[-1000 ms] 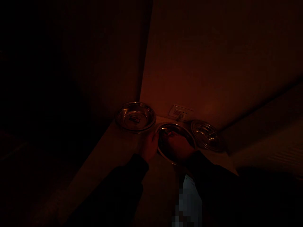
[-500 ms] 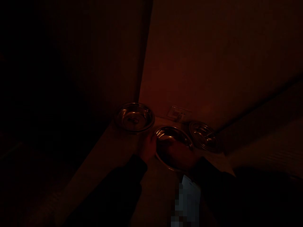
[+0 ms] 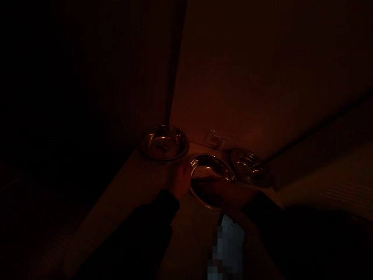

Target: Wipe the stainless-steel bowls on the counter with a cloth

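Note:
The scene is very dark. A shiny round metal dish [image 3: 205, 167] stands in the middle of the table. At its left rim is my left hand [image 3: 180, 182], fingers closed around the edge. My right hand [image 3: 225, 190] reaches over the dish from the right, its fingers stretched out low across the inside. Shadow hides whether anything lies under those fingers. A second metal dish [image 3: 164, 142] at the back left has a small dark thing in it. To the right, another metal dish [image 3: 250, 167] holds something that cannot be made out.
Below my right hand, a pale, phone-like screen [image 3: 231, 235] glows, partly pixelated. A socket plate [image 3: 218, 139] sits on the wall [image 3: 227, 85] behind the dishes. The table's left edge [image 3: 109, 184] runs diagonally towards me.
My right hand has drawn slightly to the right, showing more of its fingers inside the dish. My left hand stays at the rim. The whole view has shifted slightly.

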Demonstrator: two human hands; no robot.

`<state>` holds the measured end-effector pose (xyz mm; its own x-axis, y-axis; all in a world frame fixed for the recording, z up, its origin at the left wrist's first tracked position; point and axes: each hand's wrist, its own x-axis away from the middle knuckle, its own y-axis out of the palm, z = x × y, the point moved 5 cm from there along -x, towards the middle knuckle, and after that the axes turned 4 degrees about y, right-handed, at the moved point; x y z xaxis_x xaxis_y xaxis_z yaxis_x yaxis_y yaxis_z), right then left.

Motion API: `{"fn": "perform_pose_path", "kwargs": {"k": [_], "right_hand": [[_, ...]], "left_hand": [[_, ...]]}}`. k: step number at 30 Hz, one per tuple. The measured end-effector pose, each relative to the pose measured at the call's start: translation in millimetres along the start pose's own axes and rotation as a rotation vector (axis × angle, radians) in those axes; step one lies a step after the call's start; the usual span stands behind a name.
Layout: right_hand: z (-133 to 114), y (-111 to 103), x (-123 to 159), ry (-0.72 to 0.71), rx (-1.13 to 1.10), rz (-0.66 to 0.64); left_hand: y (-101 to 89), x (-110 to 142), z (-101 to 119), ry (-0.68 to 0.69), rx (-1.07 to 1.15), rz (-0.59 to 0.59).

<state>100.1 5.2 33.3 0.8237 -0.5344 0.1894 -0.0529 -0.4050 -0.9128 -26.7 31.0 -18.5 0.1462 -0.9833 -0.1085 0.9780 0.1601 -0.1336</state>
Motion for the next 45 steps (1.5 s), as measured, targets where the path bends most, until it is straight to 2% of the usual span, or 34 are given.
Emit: {"fn": "perform_pose_path", "kwargs": {"k": [3,6,12,18,22,27,29,33,38,41,45], "right_hand": [[1,1,5,0.015,-0.075,-0.059],[2,3,4,0.105,-0.092,-0.032],[3,8,-11,0.16,0.163,0.09],[21,7,-23,0.275,0.214,0.162],[16,7,-17,0.159,0.181,0.095],[-3,0,-1,-0.089,0.033,-0.069],[-7,-1,2,-0.124,-0.011,-0.088],[-1,5,-4,0.03,0.094,-0.008],[24,7,-15,0.284,0.196,0.112],[35,4,-16,0.343,0.192,0.156],[33,4,-19,0.327,0.167,0.184]], "left_hand": [[0.1,1,2,0.001,-0.006,-0.001],[-1.6,2,4,-0.019,-0.02,0.019],[-2.0,2,6,-0.017,-0.015,-0.019],[-2.3,1,1,0.016,0.0,0.0],[-2.0,0,-2,0.012,0.007,0.042],[1.3,-1,-4,-0.008,-0.001,0.023],[1.6,-1,-2,-0.01,0.0,0.01],[0.5,-2,4,-0.011,-0.017,-0.032],[-0.6,-2,4,0.019,-0.037,-0.068],[-0.6,-3,2,0.04,-0.061,-0.052],[-1.2,-5,0,0.046,-0.067,-0.022]]}}
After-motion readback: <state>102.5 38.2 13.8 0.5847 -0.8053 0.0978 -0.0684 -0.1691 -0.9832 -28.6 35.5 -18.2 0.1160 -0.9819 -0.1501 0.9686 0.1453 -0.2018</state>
